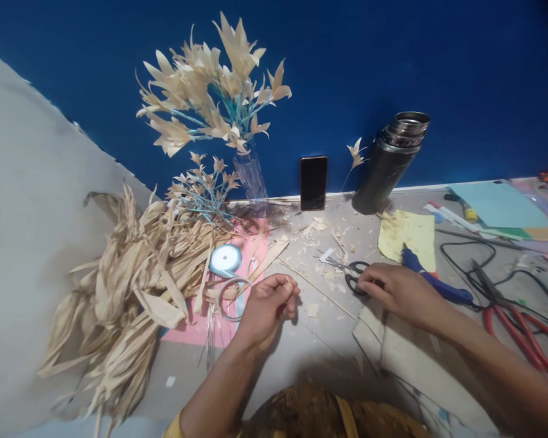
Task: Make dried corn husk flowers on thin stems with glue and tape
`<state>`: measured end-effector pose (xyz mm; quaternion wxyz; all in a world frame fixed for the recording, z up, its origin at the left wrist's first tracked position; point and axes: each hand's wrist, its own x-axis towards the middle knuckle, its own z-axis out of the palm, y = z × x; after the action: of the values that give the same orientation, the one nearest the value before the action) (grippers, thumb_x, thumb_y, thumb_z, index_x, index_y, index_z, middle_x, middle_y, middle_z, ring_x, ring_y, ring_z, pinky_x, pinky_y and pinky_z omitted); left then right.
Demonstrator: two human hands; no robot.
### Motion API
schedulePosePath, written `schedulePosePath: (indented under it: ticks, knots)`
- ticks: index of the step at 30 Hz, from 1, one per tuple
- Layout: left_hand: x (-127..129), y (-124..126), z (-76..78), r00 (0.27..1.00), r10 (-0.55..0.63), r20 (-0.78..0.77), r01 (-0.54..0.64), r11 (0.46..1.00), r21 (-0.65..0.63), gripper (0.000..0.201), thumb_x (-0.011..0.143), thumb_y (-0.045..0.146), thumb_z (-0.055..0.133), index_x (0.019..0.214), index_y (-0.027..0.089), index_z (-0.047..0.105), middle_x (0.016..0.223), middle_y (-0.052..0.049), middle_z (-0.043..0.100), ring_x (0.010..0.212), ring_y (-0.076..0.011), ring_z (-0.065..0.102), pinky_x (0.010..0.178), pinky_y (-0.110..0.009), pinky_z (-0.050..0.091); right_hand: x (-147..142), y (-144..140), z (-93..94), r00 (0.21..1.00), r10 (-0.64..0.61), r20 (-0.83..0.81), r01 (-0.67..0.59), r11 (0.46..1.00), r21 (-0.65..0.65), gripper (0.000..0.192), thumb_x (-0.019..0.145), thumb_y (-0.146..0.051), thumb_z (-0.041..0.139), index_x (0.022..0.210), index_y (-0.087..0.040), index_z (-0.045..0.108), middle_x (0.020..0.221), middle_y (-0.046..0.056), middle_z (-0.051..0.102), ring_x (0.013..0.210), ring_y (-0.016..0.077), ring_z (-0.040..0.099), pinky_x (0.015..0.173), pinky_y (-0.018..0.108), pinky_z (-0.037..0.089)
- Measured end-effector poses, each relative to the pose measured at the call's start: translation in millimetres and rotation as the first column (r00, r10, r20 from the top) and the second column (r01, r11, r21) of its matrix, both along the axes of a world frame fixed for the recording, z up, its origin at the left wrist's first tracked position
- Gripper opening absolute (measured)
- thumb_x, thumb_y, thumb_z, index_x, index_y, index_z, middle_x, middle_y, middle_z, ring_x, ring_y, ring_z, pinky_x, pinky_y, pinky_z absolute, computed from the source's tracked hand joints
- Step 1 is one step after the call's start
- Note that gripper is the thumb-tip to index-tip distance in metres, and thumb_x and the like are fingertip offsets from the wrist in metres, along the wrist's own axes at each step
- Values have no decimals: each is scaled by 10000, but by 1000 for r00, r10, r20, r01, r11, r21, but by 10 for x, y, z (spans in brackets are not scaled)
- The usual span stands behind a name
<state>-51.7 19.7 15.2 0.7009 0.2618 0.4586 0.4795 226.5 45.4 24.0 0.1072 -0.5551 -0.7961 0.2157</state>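
My left hand (pixel 267 307) hovers over the grey table with its fingers pinched together on a small pale husk piece at the fingertips. My right hand (pixel 395 292) rests to the right, its fingers on the black handles of small scissors (pixel 347 271) that lie on the table. A thin wooden stick (pixel 317 287) lies between the two hands. A pile of dried corn husks (pixel 132 286) spreads at the left, beside a roll of light blue ribbon (pixel 225 260) on pink paper.
A vase of husk flowers (pixel 219 97) stands at the back against the blue wall, with a phone (pixel 313 182) and a dark metal flask (pixel 390 161). A blue glue gun (pixel 432 283), red-handled cutters (pixel 525 334), black cables, yellow paper (pixel 406 234) and coloured sheets lie right.
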Motion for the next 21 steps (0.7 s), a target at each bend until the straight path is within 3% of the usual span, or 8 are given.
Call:
schedulePosePath:
  ticks: [4, 8, 14, 17, 21]
  knots:
    - [-53, -5, -27, 1000, 22, -13, -22, 1000, -12, 340, 648, 352, 930, 757, 127, 699, 675, -11, 659, 461, -57, 486, 441, -194, 399, -215, 103, -20, 952, 82, 296, -91, 996, 18, 216, 987, -269, 521, 909, -223, 718, 916, 58, 750, 837, 219, 706, 674, 288, 438]
    - [-41, -45, -26, 1000, 20, 7, -20, 1000, -1, 337, 652, 344, 926, 770, 128, 695, 692, -10, 663, 466, -57, 484, 444, -197, 398, -562, 331, 38, 887, 103, 450, -147, 987, 64, 219, 998, -278, 529, 1020, -161, 714, 1045, 143, 722, 955, 265, 701, 707, 315, 472]
    - [-113, -120, 18, 998, 56, 5, -56, 998, 16, 341, 654, 351, 925, 758, 135, 683, 702, -6, 669, 458, -53, 479, 437, -196, 404, -789, 560, -73, 880, 99, 464, -150, 986, 74, 228, 990, -253, 546, 964, -135, 740, 1026, 161, 725, 966, 275, 700, 704, 312, 451]
    - [-144, -139, 5, 996, 85, 13, -85, 996, 6, 352, 634, 335, 936, 749, 138, 668, 698, -1, 668, 455, -50, 476, 432, -190, 401, -756, 616, -113, 892, 73, 446, -123, 989, 83, 276, 1006, -201, 482, 925, -156, 742, 993, 142, 736, 920, 249, 705, 684, 301, 419]
    - [-139, -147, -21, 996, 84, 29, -84, 996, -10, 358, 614, 322, 944, 753, 138, 670, 687, -4, 676, 450, -52, 478, 430, -191, 394, -620, 630, -31, 916, 15, 400, -59, 993, 99, 275, 1001, -249, 480, 945, -182, 740, 1003, 107, 765, 881, 234, 702, 668, 301, 399]
